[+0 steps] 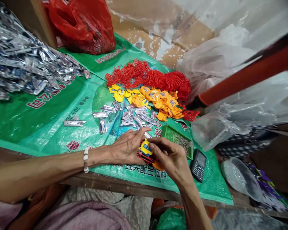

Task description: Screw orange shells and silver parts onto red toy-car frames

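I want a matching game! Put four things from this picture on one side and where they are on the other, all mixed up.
1. keypad phone
2. white bead bracelet
3. yellow piece
4. red plastic bag

A. around the wrist of the left hand
B. on the far part of the green sheet
C. beside the green tray
D. between the left hand and the right hand

Pairs: 1-C, 2-A, 3-D, 4-B

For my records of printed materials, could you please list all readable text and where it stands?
"公司": large red, left part of the green sheet.
"净含量": small black, same sheet; figures after it are unclear.
"配合饲料": black, near the sheet's front edge.
Too small or blurred: marks on yellow pieces, orange pieces and keypad phone.
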A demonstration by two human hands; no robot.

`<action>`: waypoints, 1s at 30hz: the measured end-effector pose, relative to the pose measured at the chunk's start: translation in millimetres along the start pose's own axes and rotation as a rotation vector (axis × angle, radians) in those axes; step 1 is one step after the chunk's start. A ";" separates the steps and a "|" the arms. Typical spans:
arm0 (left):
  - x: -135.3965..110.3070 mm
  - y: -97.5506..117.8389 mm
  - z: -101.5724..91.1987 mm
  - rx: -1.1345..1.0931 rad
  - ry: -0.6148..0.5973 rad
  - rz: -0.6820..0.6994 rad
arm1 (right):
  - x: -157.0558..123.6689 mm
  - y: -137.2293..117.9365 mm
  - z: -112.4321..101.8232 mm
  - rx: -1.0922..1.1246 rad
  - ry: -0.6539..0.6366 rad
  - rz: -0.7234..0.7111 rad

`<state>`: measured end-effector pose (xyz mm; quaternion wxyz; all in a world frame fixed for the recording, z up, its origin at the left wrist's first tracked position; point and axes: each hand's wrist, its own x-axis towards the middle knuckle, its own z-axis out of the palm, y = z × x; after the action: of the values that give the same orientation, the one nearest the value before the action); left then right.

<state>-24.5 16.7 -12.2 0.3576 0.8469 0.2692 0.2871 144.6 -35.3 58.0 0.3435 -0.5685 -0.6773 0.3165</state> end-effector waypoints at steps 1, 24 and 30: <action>0.1 -0.3 0.4 -0.001 0.000 0.004 | -0.9 1.4 4.0 -0.016 0.009 -0.025; 4.1 -2.0 -2.3 -0.001 -0.054 0.051 | -24.1 5.2 -2.2 -0.434 0.084 -0.449; 3.1 -3.6 -0.8 0.010 -0.046 0.077 | -21.3 8.6 -3.6 -0.506 0.024 -0.441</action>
<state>-23.8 21.3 -13.6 0.3482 0.8648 0.2297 0.2796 154.9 -54.9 50.8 0.2596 -0.4792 -0.8370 0.0495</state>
